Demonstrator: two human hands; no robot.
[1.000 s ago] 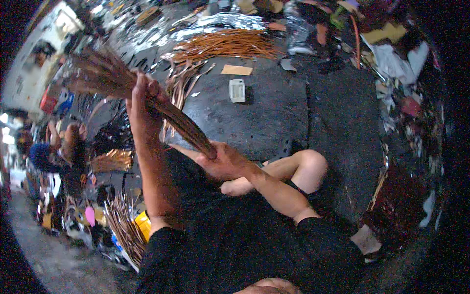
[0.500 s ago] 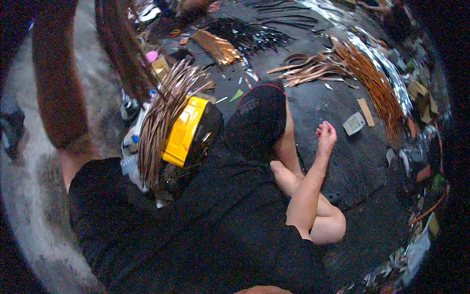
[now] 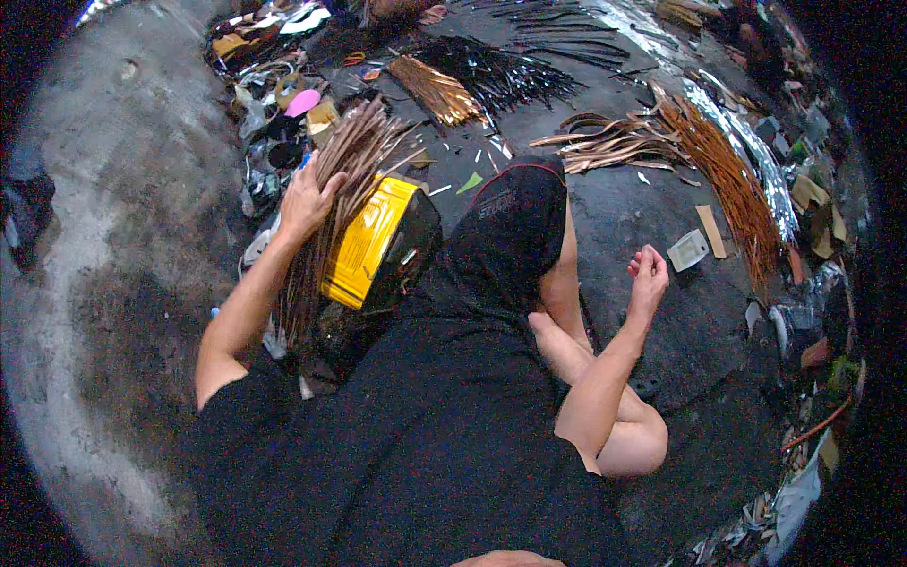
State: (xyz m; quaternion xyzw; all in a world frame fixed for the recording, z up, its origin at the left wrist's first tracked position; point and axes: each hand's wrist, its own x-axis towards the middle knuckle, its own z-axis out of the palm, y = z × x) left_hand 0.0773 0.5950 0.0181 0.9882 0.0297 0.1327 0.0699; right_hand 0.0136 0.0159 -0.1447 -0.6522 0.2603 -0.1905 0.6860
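My left hand (image 3: 306, 202) is on a bundle of long, thin brown strips (image 3: 364, 142), its thumb lying over them and its other fingers partly hidden. The bundle leans beside a yellow metal can (image 3: 370, 244) that lies on its side, its dark open end toward my leg. My right hand (image 3: 649, 274) is raised over the floor by my bent knee, with its fingers curled together. Whatever they may hold is too small to make out. Nearest to it lies a pale grey rectangular plastic piece (image 3: 688, 250).
A tan flat strip (image 3: 710, 231) lies beyond the grey piece. Bundles of rust-brown strips (image 3: 723, 170), beige strips (image 3: 619, 142), gold strips (image 3: 435, 92) and black strips (image 3: 501, 76) spread across the floor. Scraps and a pink piece (image 3: 302, 102) are at the far left; more scraps line the right.
The long brown strips that hung blurred at the upper left have come down onto the bundle, and my left hand has moved right onto it. My right hand has barely shifted.
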